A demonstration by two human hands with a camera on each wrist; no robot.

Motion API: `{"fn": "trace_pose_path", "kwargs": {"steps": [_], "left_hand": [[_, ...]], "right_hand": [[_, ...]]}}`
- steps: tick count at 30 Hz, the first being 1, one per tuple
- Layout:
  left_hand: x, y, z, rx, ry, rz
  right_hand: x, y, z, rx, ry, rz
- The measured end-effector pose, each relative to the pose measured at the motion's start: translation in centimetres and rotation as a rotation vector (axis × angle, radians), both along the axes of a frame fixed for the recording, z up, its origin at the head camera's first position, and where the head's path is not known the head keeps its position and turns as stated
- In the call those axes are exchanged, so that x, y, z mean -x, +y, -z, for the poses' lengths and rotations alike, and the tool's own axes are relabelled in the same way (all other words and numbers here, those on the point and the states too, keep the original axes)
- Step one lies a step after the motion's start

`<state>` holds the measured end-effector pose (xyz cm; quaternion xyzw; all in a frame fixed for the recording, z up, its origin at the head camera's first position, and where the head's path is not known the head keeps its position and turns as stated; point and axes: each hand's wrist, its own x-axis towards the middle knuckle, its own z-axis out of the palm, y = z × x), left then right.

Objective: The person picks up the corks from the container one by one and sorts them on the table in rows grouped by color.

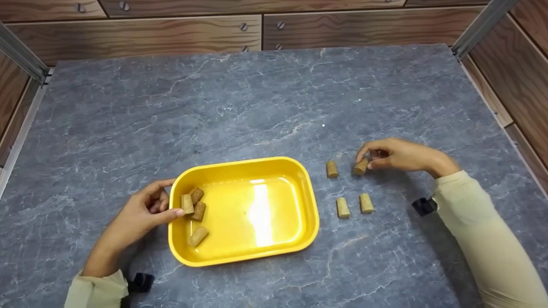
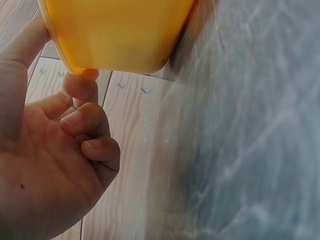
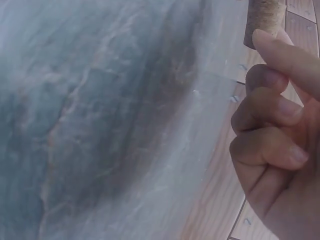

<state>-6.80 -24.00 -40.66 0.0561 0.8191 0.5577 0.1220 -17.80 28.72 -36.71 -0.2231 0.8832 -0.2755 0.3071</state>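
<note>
A yellow plastic tray with rounded corners rests on the table, several cork stoppers gathered at its left end. My left hand pinches the tray's left rim, thumb over the edge and fingers outside; the left wrist view shows the other fingers curled below the rim. To the right of the tray, my right hand pinches a cork stopper between thumb and index finger. That cork also shows at the top of the right wrist view. Three more corks stand near it: one cork to its left, two pale corks nearer me.
The table has a grey marbled top. Wood-patterned panels stand along its back and sides, with metal posts at the far corners. Dark straps are at both wrists.
</note>
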Motion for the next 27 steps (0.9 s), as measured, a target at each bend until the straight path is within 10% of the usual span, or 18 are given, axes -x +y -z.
{"fn": "trace_pose_path", "kwargs": {"steps": [27], "left_hand": [[0.0, -0.1, -0.1, -0.004, -0.011, -0.005]], "right_hand": [[-0.3, -0.2, 1.1, -0.051, -0.069, 0.073]]}}
